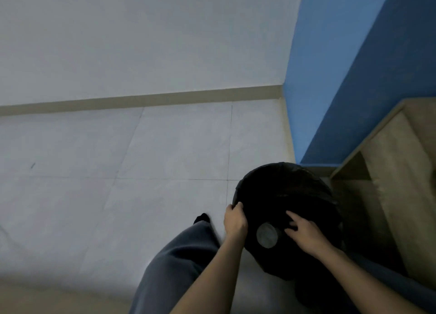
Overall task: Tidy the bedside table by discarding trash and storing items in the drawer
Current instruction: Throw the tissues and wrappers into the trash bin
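A round trash bin (283, 191) lined with a black bag stands on the floor by the blue wall, low and right of centre. My left hand (234, 219) grips the bin's left rim, fingers curled over the bag. Over the bin's opening, my right hand (304, 231) hovers with fingers spread and nothing in them. A grey round object (266, 234), like a crumpled disc or lid, lies just left of my right fingers inside the bin mouth; I cannot tell whether the fingers touch it.
A light wooden bedside table (396, 162) stands to the right of the bin against the blue wall (342, 78). Pale floor tiles (141, 160) spread to the left up to a beige skirting board. My grey trouser leg (179, 262) is at bottom centre.
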Demonstrator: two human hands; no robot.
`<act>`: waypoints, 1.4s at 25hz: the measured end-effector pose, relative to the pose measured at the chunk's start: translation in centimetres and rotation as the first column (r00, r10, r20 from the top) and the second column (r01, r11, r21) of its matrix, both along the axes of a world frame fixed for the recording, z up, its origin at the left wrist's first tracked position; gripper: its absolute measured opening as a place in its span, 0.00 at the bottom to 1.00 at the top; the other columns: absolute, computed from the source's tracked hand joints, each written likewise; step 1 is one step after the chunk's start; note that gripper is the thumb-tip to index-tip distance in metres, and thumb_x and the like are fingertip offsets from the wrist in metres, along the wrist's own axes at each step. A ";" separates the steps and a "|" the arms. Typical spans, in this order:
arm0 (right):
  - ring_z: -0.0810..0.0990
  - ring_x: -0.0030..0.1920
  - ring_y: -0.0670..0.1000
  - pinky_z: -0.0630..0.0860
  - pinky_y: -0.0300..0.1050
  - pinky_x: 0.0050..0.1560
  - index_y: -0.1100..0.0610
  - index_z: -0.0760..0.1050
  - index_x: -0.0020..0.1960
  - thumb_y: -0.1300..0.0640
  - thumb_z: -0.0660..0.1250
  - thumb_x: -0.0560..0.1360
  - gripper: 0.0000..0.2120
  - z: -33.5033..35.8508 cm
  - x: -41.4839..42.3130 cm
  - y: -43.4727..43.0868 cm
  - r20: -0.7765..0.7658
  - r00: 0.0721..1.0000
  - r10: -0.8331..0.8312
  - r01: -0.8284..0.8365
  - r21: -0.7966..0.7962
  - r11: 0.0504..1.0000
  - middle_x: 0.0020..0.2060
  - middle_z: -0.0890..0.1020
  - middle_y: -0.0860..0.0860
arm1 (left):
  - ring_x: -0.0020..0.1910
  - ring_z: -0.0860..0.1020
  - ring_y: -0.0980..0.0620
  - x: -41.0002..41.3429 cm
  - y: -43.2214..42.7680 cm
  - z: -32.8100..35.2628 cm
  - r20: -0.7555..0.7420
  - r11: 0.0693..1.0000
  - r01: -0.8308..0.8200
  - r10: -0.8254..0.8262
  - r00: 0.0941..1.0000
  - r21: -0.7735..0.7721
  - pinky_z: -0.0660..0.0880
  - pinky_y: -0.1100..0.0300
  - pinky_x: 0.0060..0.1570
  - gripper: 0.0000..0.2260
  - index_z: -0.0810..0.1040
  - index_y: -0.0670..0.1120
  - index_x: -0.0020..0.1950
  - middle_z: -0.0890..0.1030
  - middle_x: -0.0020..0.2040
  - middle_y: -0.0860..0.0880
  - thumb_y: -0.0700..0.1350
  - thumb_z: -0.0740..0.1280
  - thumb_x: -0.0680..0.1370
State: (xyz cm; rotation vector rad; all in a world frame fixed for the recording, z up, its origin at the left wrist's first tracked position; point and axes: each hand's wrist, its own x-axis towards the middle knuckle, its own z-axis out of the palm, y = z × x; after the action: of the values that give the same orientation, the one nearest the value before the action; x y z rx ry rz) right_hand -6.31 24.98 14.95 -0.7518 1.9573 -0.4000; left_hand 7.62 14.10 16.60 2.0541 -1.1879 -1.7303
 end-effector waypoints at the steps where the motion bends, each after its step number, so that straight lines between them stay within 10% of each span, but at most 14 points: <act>1: 0.72 0.64 0.56 0.70 0.47 0.63 0.54 0.58 0.74 0.57 0.63 0.76 0.28 0.9 -0.5 0.1 -0.030 1.000 -0.002 0.002 -0.011 1.000 0.66 0.73 0.57 | 0.64 0.72 0.40 -0.3 0.2 0.9 0.085 0.998 0.031 -0.026 0.996 -0.055 0.66 0.48 0.67 0.19 0.71 0.41 0.67 0.75 0.65 0.41 0.48 0.55 0.79; 4: 0.74 0.62 0.53 0.70 0.44 0.61 0.54 0.64 0.71 0.57 0.63 0.76 0.24 4.5 -2.5 0.5 -0.153 0.988 -0.006 -0.009 -0.097 0.995 0.64 0.76 0.55 | 0.70 0.65 0.41 -2.9 1.0 4.3 0.277 0.934 0.188 -0.101 0.955 -0.304 0.58 0.45 0.71 0.21 0.67 0.43 0.71 0.71 0.69 0.42 0.48 0.56 0.79; 8: 0.80 0.54 0.54 0.72 0.41 0.55 0.59 0.74 0.62 0.65 0.64 0.73 0.18 11.4 -7.5 2.8 -0.299 0.915 -0.271 0.115 -0.451 0.885 0.55 0.81 0.56 | 0.70 0.66 0.44 -10.6 3.8 9.2 0.024 0.806 0.288 -0.323 0.946 -0.517 0.61 0.49 0.71 0.20 0.69 0.43 0.69 0.71 0.69 0.43 0.44 0.61 0.78; 13: 0.81 0.46 0.58 0.74 0.47 0.49 0.60 0.78 0.54 0.68 0.65 0.71 0.12 20.3 -15.1 9.4 -0.456 0.602 -0.656 0.141 -0.747 0.649 0.47 0.83 0.59 | 0.66 0.72 0.47 -20.4 11.3 15.5 -0.110 0.646 0.490 -0.662 0.741 -0.585 0.68 0.55 0.67 0.19 0.70 0.45 0.68 0.73 0.67 0.44 0.44 0.62 0.77; 18: 0.74 0.58 0.63 0.72 0.54 0.58 0.60 0.74 0.60 0.60 0.69 0.70 0.19 22.2 -22.3 17.6 -0.621 0.353 -0.700 0.304 -0.631 0.714 0.57 0.77 0.63 | 0.67 0.70 0.49 -25.4 17.7 17.8 -0.052 0.469 0.684 -0.843 0.536 -0.558 0.69 0.52 0.66 0.22 0.65 0.50 0.71 0.69 0.71 0.49 0.52 0.62 0.78; 26: 0.67 0.65 0.62 0.68 0.52 0.62 0.60 0.61 0.70 0.51 0.78 0.62 0.43 18.0 -26.3 23.2 -0.529 0.535 -0.659 0.549 -0.375 0.747 0.66 0.69 0.64 | 0.62 0.71 0.49 -28.4 20.6 16.3 0.321 0.213 0.800 -0.835 0.447 -0.561 0.70 0.54 0.61 0.22 0.69 0.50 0.67 0.70 0.65 0.50 0.50 0.68 0.74; 35: 0.71 0.59 0.64 0.73 0.57 0.56 0.57 0.66 0.64 0.50 0.80 0.57 0.40 20.0 -23.3 20.9 -0.558 0.421 -0.715 0.378 -0.609 0.698 0.59 0.71 0.63 | 0.47 0.77 0.52 -27.3 18.8 17.6 0.077 0.443 0.683 -0.805 0.588 -0.581 0.78 0.57 0.47 0.07 0.75 0.51 0.47 0.79 0.48 0.49 0.39 0.60 0.77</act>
State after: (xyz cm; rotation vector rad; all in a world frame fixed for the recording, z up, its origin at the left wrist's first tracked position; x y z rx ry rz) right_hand -29.65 45.92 34.99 -0.4907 3.0447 -1.0635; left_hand -19.70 32.85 34.19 0.9531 -2.4203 -1.4919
